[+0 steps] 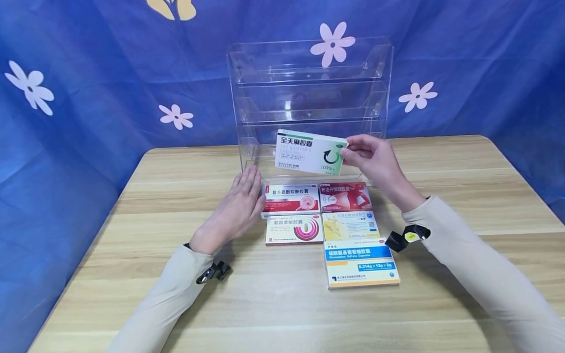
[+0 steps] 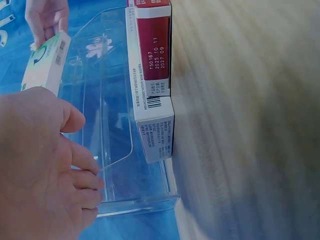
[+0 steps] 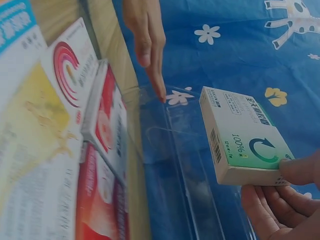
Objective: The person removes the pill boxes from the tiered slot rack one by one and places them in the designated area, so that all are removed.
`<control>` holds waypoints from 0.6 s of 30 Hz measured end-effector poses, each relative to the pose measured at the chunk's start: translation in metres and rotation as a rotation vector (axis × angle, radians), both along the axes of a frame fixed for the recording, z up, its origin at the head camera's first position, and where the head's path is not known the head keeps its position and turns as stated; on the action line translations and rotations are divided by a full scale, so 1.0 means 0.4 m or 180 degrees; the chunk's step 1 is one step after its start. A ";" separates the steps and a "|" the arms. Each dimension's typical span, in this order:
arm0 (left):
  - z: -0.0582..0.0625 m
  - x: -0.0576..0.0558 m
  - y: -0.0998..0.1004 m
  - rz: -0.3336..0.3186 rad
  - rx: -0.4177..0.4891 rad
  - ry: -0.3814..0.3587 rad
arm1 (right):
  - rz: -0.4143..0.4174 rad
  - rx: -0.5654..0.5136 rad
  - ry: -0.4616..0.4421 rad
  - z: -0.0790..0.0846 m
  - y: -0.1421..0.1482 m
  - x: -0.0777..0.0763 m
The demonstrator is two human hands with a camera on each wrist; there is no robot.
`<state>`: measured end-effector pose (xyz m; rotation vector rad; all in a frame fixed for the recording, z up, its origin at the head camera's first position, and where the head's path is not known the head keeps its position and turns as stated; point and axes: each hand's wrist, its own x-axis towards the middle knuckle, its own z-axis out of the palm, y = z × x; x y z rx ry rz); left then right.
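Observation:
My right hand (image 1: 375, 159) pinches the right end of a white and green medicine box (image 1: 309, 153), held up in front of the lower tiers of a clear plastic display rack (image 1: 309, 103). In the right wrist view the thumb and fingers grip one end of that box (image 3: 240, 130). My left hand (image 1: 234, 206) has its fingers straight, by the rack's front left corner and beside a red and white medicine box (image 1: 291, 198). Whether it touches either is hard to tell. In the left wrist view nothing sits in the left palm (image 2: 45, 165).
Before the rack lie a red box (image 1: 346, 196), a white box with a pink ring (image 1: 293, 229), a yellow and white box (image 1: 350, 225) and a blue and white box (image 1: 362, 264). They rest on a wooden table (image 1: 247, 304). A blue flowered cloth (image 1: 110, 63) hangs behind.

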<state>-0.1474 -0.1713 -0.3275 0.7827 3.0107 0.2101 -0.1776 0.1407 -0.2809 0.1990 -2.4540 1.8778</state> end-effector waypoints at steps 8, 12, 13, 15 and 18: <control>0.004 0.001 0.004 0.0000 0.0001 0.0001 | 0.0095 0.0395 -0.0231 -0.028 0.011 0.039; 0.004 0.002 0.005 -0.0001 -0.0017 -0.0001 | 0.0104 0.0419 -0.0313 -0.041 0.019 0.057; 0.003 0.002 0.005 -0.0002 -0.0018 0.0001 | 0.0110 0.0409 -0.0338 -0.043 0.022 0.061; 0.003 0.001 0.004 -0.0001 -0.0029 0.0006 | 0.0121 0.0398 -0.0399 -0.047 0.027 0.070; 0.003 0.001 0.003 0.0004 -0.0032 -0.0005 | 0.0147 0.0376 -0.0504 -0.051 0.033 0.082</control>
